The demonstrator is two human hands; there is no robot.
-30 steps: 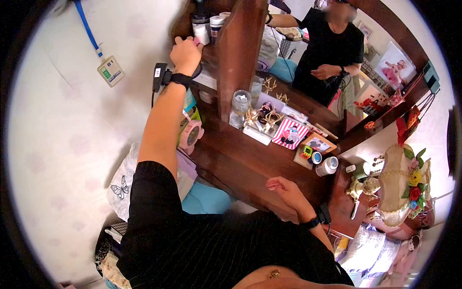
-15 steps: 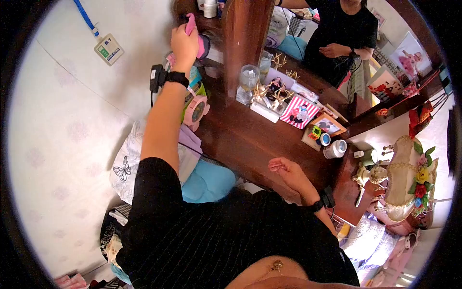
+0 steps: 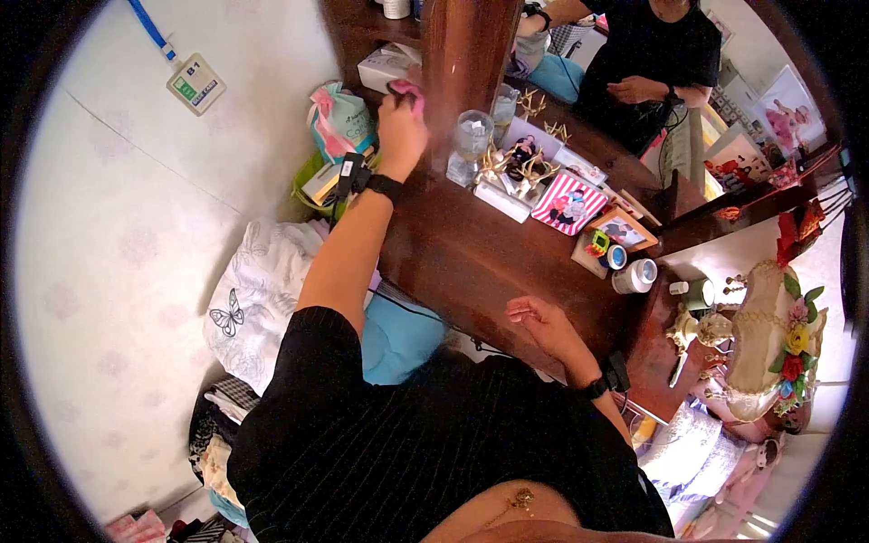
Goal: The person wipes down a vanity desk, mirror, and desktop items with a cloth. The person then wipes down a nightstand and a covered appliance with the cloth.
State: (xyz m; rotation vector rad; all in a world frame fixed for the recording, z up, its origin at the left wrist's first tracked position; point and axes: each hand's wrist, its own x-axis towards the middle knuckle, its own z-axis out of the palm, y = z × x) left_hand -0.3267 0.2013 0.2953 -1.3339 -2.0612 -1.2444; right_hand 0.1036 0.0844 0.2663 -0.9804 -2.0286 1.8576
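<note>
My left hand (image 3: 403, 136) is closed on a pink and dark cloth (image 3: 414, 92) at the back left of the brown wooden dresser (image 3: 462, 249), near the upright post beside the mirror. A white box (image 3: 385, 67) lies just behind this hand. To its left stands a pale teal bag with a pink ribbon (image 3: 342, 118), above a green basket (image 3: 308, 179). My right hand (image 3: 543, 326) hovers at the dresser's front edge, fingers loosely extended, with nothing in it.
Along the mirror stand a clear glass (image 3: 472, 136), gold antler ornaments (image 3: 520, 176), a striped picture (image 3: 568, 204), a wooden photo frame (image 3: 623, 231) and a white jar (image 3: 635, 276). An ornate flowered lamp (image 3: 760, 339) stands right. A blue chair (image 3: 398, 344) sits in front.
My left hand has moved right and toward me with the cloth, from the shelf to the dresser by the post. The white box and teal bag now show more. My right hand stays put.
</note>
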